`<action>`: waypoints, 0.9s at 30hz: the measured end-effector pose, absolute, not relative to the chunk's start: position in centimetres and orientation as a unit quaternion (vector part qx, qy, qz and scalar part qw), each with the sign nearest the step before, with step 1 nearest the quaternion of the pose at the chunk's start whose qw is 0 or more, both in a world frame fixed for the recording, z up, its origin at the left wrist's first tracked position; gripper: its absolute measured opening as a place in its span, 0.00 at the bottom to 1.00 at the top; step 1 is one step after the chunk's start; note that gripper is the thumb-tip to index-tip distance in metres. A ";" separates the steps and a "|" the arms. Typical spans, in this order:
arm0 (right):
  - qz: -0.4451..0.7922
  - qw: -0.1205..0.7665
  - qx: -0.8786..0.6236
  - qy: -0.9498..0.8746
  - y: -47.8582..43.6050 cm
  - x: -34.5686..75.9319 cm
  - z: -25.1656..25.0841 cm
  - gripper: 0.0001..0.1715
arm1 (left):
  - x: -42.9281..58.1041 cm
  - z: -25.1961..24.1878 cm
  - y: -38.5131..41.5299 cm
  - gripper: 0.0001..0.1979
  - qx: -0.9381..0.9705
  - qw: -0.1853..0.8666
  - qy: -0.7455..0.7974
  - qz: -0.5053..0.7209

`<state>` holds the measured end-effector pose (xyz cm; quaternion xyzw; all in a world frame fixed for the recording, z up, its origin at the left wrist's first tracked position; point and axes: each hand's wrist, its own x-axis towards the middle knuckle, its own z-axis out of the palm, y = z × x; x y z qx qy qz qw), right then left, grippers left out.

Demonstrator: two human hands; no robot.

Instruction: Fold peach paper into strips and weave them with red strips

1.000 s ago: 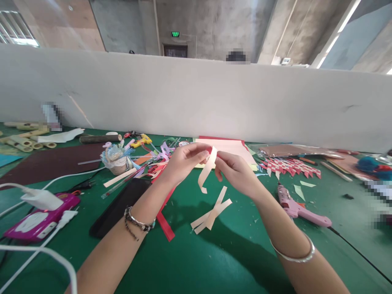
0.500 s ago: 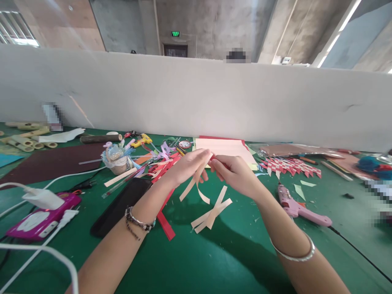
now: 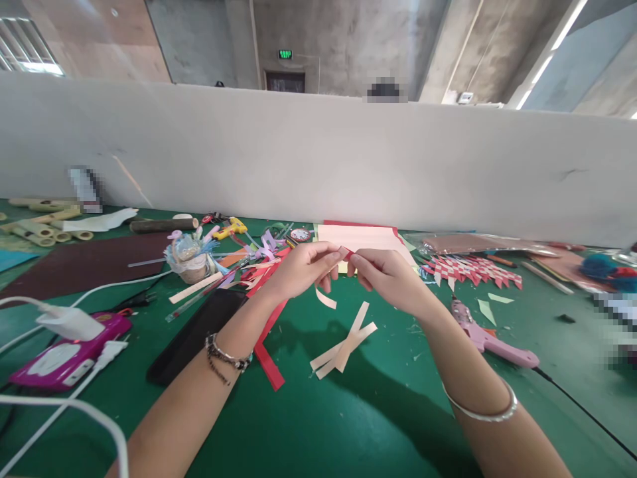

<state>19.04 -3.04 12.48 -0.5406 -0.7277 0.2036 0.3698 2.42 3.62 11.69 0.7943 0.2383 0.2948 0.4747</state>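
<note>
My left hand and my right hand meet over the green table, fingertips pinched around a small piece of folded red and cream paper strips. Most of that piece is hidden by the fingers. The curled end of a cream paper strip hangs below my left hand. On the table just under the hands, several loose cream paper strips lie crossed over one another. Red paper strips spread out beside my left forearm.
A pink glue gun with its cord lies right of my right forearm. Left are a black case, a magenta power strip with white cables and a wrapped pot. Woven red-and-white paper and paper sheets lie behind.
My left hand has turned and shifted slightly, so red paper now shows between the fingertips. The hanging cream strips are mostly out of sight, with only one curled end showing.
</note>
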 end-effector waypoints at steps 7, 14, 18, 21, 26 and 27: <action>0.216 0.316 -0.535 -0.753 -3.0 19.1 12.5 0.18 | 2.3 11.6 4.1 0.14 0.813 0.436 0.232 0.308; 0.174 0.283 -0.541 -0.772 -3.2 19.3 12.4 0.19 | 2.4 11.9 3.8 0.11 0.819 0.409 0.236 0.325; 0.104 0.240 -0.578 -0.773 -2.9 19.9 12.5 0.20 | 1.5 12.2 4.3 0.10 0.840 0.338 0.272 0.325; 0.046 0.088 -0.660 -0.744 -2.0 20.8 11.5 0.15 | 0.5 12.5 5.1 0.10 0.850 0.269 0.309 0.332; 0.133 -0.104 -0.691 -0.703 -0.2 21.6 8.1 0.22 | -0.8 13.0 5.9 0.11 0.858 0.219 0.320 0.337; 0.147 -0.122 -0.692 -0.696 0.0 21.5 7.6 0.23 | -1.0 13.1 6.0 0.11 0.859 0.218 0.319 0.337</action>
